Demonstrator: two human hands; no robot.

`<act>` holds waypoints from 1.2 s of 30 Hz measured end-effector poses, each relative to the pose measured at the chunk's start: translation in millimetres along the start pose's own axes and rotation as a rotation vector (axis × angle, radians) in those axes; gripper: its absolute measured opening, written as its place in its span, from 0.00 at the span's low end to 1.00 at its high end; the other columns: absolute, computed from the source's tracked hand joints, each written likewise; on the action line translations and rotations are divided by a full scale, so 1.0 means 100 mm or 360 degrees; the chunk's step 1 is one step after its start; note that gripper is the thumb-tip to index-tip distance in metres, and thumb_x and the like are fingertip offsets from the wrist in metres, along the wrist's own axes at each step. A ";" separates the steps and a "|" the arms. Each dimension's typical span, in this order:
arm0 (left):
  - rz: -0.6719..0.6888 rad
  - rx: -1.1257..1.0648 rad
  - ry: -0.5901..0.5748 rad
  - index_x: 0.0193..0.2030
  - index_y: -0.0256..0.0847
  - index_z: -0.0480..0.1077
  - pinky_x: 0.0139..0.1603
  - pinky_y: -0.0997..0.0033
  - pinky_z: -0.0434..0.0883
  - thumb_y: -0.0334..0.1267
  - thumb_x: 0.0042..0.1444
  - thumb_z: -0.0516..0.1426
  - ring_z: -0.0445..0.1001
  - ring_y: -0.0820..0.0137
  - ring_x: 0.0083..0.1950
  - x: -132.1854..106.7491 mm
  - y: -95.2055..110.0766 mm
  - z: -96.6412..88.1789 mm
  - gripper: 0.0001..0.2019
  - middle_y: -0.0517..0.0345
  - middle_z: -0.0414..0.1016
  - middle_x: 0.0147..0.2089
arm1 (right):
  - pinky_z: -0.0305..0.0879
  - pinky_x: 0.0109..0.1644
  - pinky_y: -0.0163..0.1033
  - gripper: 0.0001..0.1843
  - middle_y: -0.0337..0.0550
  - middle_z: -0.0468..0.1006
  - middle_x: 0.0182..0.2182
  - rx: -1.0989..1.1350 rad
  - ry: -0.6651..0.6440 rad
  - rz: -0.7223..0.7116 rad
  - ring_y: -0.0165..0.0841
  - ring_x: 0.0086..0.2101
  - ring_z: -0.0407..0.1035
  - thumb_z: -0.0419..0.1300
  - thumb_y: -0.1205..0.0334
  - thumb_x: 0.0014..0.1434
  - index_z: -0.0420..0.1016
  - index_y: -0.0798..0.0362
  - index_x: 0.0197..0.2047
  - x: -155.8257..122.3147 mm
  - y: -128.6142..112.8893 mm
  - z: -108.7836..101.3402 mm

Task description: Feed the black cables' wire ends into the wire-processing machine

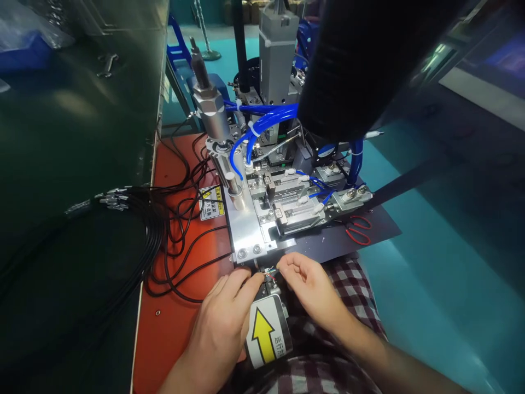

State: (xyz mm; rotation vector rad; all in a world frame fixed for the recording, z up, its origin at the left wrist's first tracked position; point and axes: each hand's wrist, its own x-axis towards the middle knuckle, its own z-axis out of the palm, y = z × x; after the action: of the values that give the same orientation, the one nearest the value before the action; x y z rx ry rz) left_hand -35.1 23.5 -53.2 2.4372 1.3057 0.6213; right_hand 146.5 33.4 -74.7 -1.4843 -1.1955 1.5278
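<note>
Low in the head view, thin coloured wires (269, 271) show between my two hands, at the near edge of a metal machine assembly. My left hand (223, 312) is closed, its thumb and fingertips pinching the wires from the left. Opposite it, my right hand (307, 282) pinches the other end of a wire between thumb and forefinger. Right below the wires sits a small block with a white label and yellow arrow (263, 334). Just above my fingers is a shiny metal plate (248, 232) with two bolts. What lies under my left fingers is hidden.
Black cables (153, 235) loop over the orange base plate (184, 339) at left. Red-handled scissors (358, 231) lie right of the machine. A large black cylinder (361, 65) overhangs it, near blue air hoses (273, 116). A wrench (108, 64) rests on the dark surface at upper left.
</note>
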 end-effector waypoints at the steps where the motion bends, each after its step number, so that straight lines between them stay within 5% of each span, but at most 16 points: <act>1: -0.0006 -0.0005 0.0005 0.50 0.32 0.70 0.37 0.64 0.73 0.24 0.58 0.50 0.70 0.63 0.39 0.00 0.00 0.00 0.15 0.46 0.70 0.42 | 0.52 0.22 0.32 0.06 0.32 0.62 0.19 -0.0042 0.0014 -0.0016 0.27 0.19 0.56 0.57 0.60 0.58 0.70 0.53 0.31 -0.03 -0.01 0.01; 9: -0.0038 -0.0021 -0.0001 0.52 0.34 0.69 0.40 0.66 0.72 0.26 0.60 0.49 0.70 0.64 0.41 -0.02 -0.02 0.03 0.15 0.47 0.69 0.43 | 0.55 0.27 0.33 0.07 0.36 0.65 0.22 -0.0653 0.0164 -0.0519 0.28 0.23 0.59 0.55 0.66 0.58 0.70 0.53 0.29 -0.10 -0.16 0.03; 17: -0.0014 0.0221 0.0070 0.51 0.38 0.70 0.40 0.64 0.70 0.25 0.59 0.47 0.67 0.62 0.43 -0.01 0.06 -0.03 0.18 0.48 0.68 0.42 | 0.45 0.18 0.31 0.10 0.28 0.57 0.14 0.0267 -0.0242 0.0122 0.23 0.15 0.50 0.58 0.56 0.55 0.66 0.53 0.27 0.09 -0.07 -0.04; 23: -0.0044 0.0303 0.0038 0.52 0.34 0.70 0.34 0.66 0.72 0.21 0.57 0.46 0.67 0.63 0.38 -0.01 0.13 -0.09 0.20 0.48 0.67 0.39 | 0.52 0.20 0.32 0.18 0.32 0.63 0.19 0.0219 -0.0102 0.0074 0.24 0.17 0.57 0.56 0.47 0.55 0.65 0.54 0.28 0.07 -0.15 0.04; 30: -0.0051 0.0211 0.0043 0.51 0.34 0.68 0.37 0.65 0.71 0.21 0.58 0.46 0.66 0.62 0.41 -0.04 0.08 -0.07 0.18 0.48 0.67 0.41 | 0.51 0.21 0.32 0.15 0.30 0.63 0.19 0.0405 -0.0064 0.0068 0.23 0.16 0.56 0.59 0.50 0.56 0.63 0.53 0.28 0.12 -0.05 0.14; 36: -0.0044 0.0075 0.0011 0.51 0.33 0.67 0.42 0.65 0.68 0.19 0.57 0.45 0.65 0.63 0.43 -0.06 0.00 -0.05 0.19 0.48 0.66 0.44 | 0.56 0.26 0.34 0.15 0.29 0.63 0.16 0.0206 -0.0071 0.0001 0.27 0.19 0.60 0.54 0.52 0.61 0.63 0.52 0.28 0.10 0.00 0.12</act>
State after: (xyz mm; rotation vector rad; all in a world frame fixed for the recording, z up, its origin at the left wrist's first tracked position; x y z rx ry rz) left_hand -40.6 18.8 -49.7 2.4523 1.3691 0.5986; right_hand 133.3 41.1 -79.4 -1.3726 -1.1000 1.6145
